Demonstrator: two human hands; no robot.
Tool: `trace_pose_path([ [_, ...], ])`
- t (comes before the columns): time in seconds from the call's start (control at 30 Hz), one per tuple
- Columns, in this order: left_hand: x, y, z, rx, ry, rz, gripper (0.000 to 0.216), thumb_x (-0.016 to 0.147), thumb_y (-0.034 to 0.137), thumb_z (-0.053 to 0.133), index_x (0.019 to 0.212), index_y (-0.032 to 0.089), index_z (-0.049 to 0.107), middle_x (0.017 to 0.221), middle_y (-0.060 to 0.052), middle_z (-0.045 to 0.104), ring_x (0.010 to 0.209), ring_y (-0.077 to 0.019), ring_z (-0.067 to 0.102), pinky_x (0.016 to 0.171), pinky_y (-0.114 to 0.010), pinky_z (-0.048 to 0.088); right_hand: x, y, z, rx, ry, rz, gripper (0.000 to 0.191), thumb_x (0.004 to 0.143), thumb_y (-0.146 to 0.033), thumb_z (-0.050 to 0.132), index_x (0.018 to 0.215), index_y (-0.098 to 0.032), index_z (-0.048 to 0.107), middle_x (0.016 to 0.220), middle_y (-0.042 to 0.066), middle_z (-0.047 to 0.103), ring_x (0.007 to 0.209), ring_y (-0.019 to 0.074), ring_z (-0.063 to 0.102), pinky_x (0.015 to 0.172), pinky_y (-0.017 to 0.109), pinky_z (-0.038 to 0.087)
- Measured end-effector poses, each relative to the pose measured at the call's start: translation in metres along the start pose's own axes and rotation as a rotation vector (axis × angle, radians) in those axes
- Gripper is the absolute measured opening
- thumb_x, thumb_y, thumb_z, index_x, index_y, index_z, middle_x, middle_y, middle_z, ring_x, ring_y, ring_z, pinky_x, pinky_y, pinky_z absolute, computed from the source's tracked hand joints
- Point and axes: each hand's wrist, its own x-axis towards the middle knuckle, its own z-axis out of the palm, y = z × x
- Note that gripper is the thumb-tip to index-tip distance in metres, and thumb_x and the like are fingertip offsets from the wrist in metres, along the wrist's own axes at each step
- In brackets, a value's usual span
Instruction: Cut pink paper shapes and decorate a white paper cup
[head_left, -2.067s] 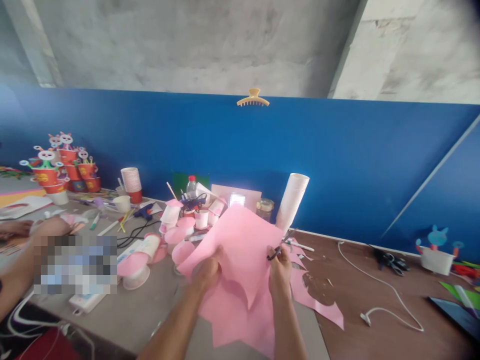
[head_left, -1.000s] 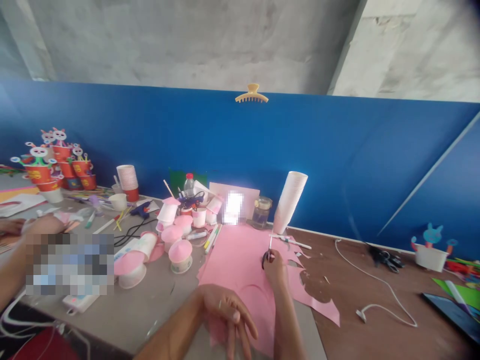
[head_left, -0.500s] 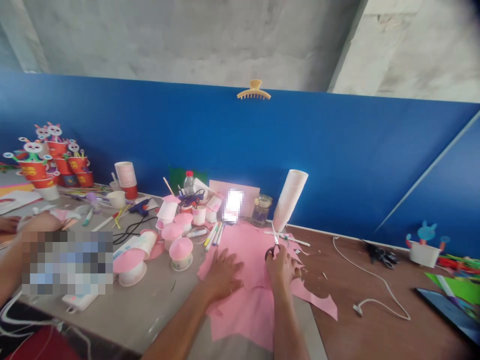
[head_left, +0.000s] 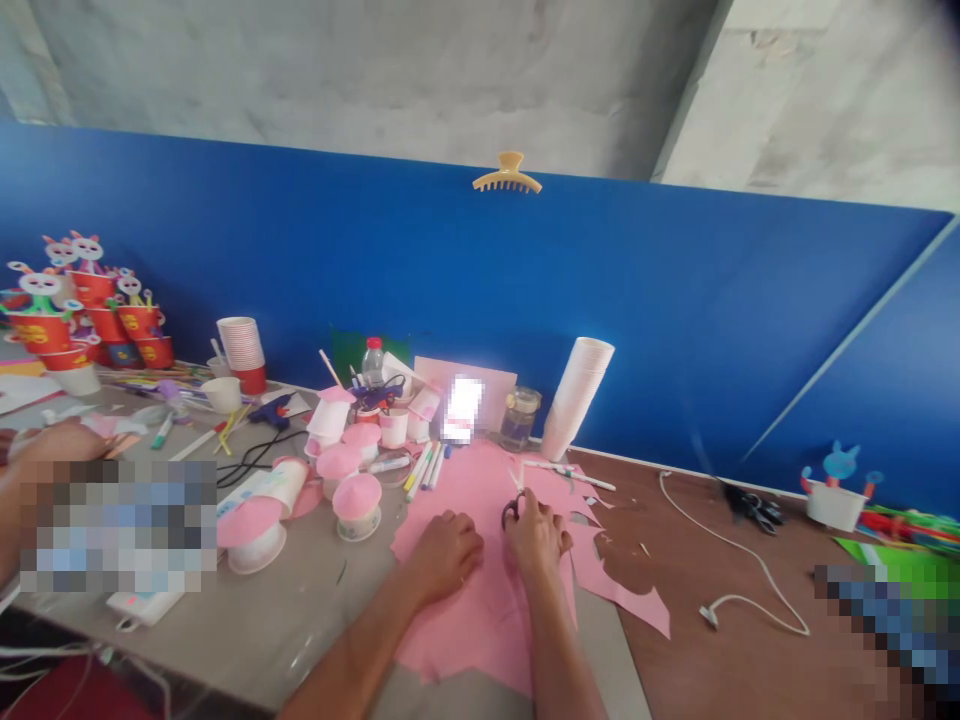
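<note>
At the far left a cluster of red cup figures stands against the blue partition, and another person's arm lies on the worktop in front of them; further along are a stack of red-and-white cups, a glue gun and several pink-topped cups, with a few markers lying just beside them. The left hand lies palm down on the pink paper, fingers drawn in a little, pressing the sheet and clasping nothing; the paper is spread flat on the worktop in front of the person, its edges ragged with cut-outs, reaching from under both hands out to the right. The right hand, just beside the left, is closed around the handles of the scissors, whose blades point away over the sheet; whether the blades are apart I cannot tell. Behind them stand a glass jar and a leaning stack of white cups; a hair claw sits on top of the partition. To the right a white cable trails across the brown surface.
</note>
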Motion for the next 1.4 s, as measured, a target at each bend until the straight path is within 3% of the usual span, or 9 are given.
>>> trace_pose_path([
  [0.23,-0.001,-0.003,0.003,-0.022,0.038,-0.012,0.02,0.085,0.031,0.049,0.094,0.023,0.065,0.098,-0.004,0.06,0.09,-0.0203,0.051,0.081,-0.034,0.039,0.002,0.001,0.004,-0.087,-0.046,-0.08,0.05,0.085,-0.036,0.046,0.133,-0.02,0.043,0.107,0.019,0.061,0.103,0.0317,0.055,0.083,0.04,0.036],
  [0.37,0.001,-0.006,0.006,-0.032,0.055,0.006,0.019,0.085,0.029,0.048,0.092,0.022,0.065,0.096,-0.004,0.063,0.09,-0.0196,0.053,0.081,-0.034,0.039,0.007,0.004,0.007,-0.026,-0.039,-0.16,0.044,0.087,-0.028,0.044,0.129,-0.013,0.045,0.093,0.014,0.068,0.094,0.0255,0.061,0.085,0.034,0.036],
  [0.47,0.003,-0.009,0.007,-0.055,0.093,-0.019,0.02,0.087,0.026,0.046,0.09,0.02,0.065,0.091,-0.005,0.065,0.088,-0.0188,0.055,0.082,-0.034,0.04,0.009,0.005,0.008,0.03,-0.006,-0.134,0.039,0.088,-0.027,0.043,0.125,-0.016,0.049,0.092,0.011,0.069,0.089,0.0231,0.062,0.081,0.031,0.037],
  [0.6,0.002,-0.017,0.005,-0.036,0.248,-0.165,0.021,0.087,0.022,0.044,0.089,0.019,0.064,0.09,-0.005,0.065,0.09,-0.0191,0.055,0.086,-0.035,0.04,0.006,0.004,0.008,-0.024,-0.025,-0.132,0.036,0.087,-0.029,0.045,0.121,-0.017,0.053,0.091,0.013,0.068,0.09,0.0247,0.062,0.08,0.033,0.037],
  [0.77,-0.006,-0.037,0.004,0.171,0.427,-0.522,0.029,0.081,0.021,0.048,0.109,0.017,0.058,0.121,-0.013,0.052,0.112,-0.027,0.046,0.096,-0.041,0.034,0.003,0.001,0.008,-0.047,-0.011,-0.158,0.041,0.086,-0.035,0.047,0.122,-0.016,0.052,0.096,0.015,0.067,0.097,0.0277,0.061,0.083,0.036,0.036],
  [0.9,-0.008,-0.051,0.004,0.264,0.381,-0.717,0.041,0.08,0.022,0.049,0.121,0.015,0.05,0.128,-0.016,0.047,0.12,-0.0298,0.04,0.098,-0.042,0.032,0.005,0.001,0.009,-0.051,-0.044,-0.196,0.042,0.085,-0.034,0.048,0.123,-0.016,0.053,0.092,0.015,0.068,0.097,0.026,0.061,0.086,0.035,0.035],
  [1.03,-0.007,-0.054,0.001,0.268,0.307,-0.782,0.038,0.08,0.024,0.05,0.117,0.016,0.052,0.117,-0.014,0.054,0.112,-0.0297,0.044,0.092,-0.041,0.035,0.003,0.0,0.007,-0.048,-0.055,-0.167,0.044,0.085,-0.034,0.047,0.124,-0.013,0.051,0.095,0.016,0.067,0.097,0.0264,0.06,0.084,0.035,0.035],
  [1.17,-0.008,-0.055,-0.002,0.303,0.315,-0.837,0.033,0.084,0.017,0.042,0.114,0.016,0.054,0.105,-0.013,0.057,0.103,-0.0285,0.048,0.087,-0.04,0.035,-0.002,-0.004,0.0,-0.014,-0.045,-0.083,0.054,0.084,-0.032,0.045,0.132,-0.008,0.041,0.1,0.017,0.067,0.1,0.0293,0.058,0.08,0.035,0.038],
  [1.4,-0.011,-0.061,-0.003,0.319,0.308,-0.85,0.031,0.083,0.01,0.04,0.101,0.021,0.063,0.099,-0.01,0.059,0.096,-0.0257,0.049,0.081,-0.037,0.034,-0.006,-0.007,0.0,-0.013,-0.013,-0.105,0.037,0.084,-0.029,0.047,0.116,-0.016,0.06,0.102,0.016,0.064,0.1,0.0281,0.056,0.081,0.035,0.038],
])
